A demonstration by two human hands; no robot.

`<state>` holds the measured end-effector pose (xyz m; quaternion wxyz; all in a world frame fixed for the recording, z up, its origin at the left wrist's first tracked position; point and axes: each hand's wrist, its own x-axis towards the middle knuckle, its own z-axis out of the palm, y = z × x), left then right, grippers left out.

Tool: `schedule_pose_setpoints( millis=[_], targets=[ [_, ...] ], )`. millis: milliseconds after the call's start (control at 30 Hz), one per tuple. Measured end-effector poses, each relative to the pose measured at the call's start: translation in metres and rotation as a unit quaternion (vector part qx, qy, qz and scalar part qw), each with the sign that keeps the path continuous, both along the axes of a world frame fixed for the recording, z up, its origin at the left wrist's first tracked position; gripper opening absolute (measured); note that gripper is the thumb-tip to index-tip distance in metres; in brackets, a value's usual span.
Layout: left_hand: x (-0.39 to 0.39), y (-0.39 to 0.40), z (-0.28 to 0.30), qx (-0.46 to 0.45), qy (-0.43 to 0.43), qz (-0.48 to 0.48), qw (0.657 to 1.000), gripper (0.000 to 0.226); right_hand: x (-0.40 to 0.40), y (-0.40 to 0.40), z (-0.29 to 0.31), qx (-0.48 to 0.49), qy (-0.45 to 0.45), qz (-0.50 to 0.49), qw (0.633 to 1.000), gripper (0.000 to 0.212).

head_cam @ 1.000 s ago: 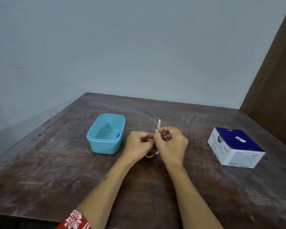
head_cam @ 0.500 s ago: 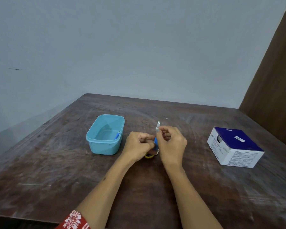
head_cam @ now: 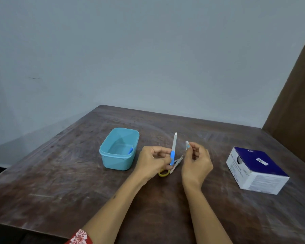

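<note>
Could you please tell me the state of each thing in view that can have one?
Left hand: grips the file by its blue handle.
File: upright, tip up.
Right hand: pinches a clear piece, apart from the file.
Tub: upright, no lid on, a blue bit inside.
Box: lies flat, untouched.
</note>
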<state>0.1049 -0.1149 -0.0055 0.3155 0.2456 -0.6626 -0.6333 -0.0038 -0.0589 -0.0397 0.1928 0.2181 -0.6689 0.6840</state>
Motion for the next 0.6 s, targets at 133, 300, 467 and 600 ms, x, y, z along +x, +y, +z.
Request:
schedule_pose_setpoints(
  millis=[133,300,467,600],
  targets=[
    [0.019,-0.009,0.028,-0.036,0.037,0.106,0.993,0.030,0.000,0.000,0.001,-0.006,-0.020,0.015,1.000,0.015],
    [0.058,-0.050,0.060,-0.145,-0.099,0.234,0.956,0.015,0.000,-0.002,-0.001,-0.020,-0.026,0.017,0.999,0.011],
    [0.064,-0.071,0.057,-0.190,-0.324,0.226,0.899,0.011,-0.001,-0.003,-0.002,-0.012,-0.032,0.021,0.999,0.010],
    [0.055,-0.069,0.060,-0.261,-0.453,0.212,0.825,0.009,-0.002,-0.003,-0.002,-0.009,-0.030,0.017,0.999,0.009]
  ],
)
